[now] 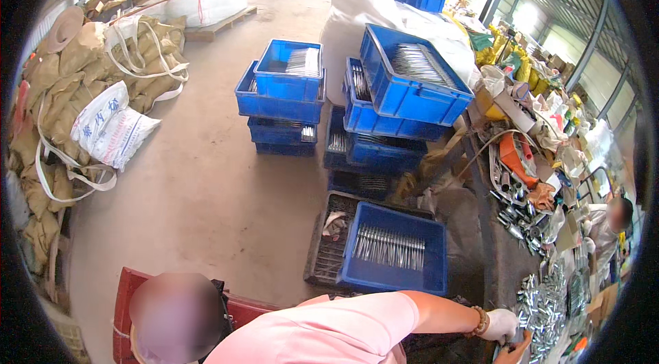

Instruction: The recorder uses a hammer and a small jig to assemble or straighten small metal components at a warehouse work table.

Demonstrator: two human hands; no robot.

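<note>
My left arm, in a pink short sleeve, stretches to the right. A beaded bracelet is at the wrist, and my left hand [500, 325] wears a white glove. Its fingers are bent around something too small to make out. Close below it, my right hand [519, 350] shows bare fingers at the lower edge, partly cut off. The fingers curl toward a small dark piece between the two hands, whose kind I cannot tell. Both hands are beside a heap of shiny small metal parts [542, 309].
A blue crate [429, 281] with rows of metal rods stands nearby. Stacked blue crates [412, 100] rise beyond it, with others [278, 110] to their left. Full sacks [82, 96] line the left. A red seat [126, 295] adjoins a blurred round shape. One person [607, 230] is far right.
</note>
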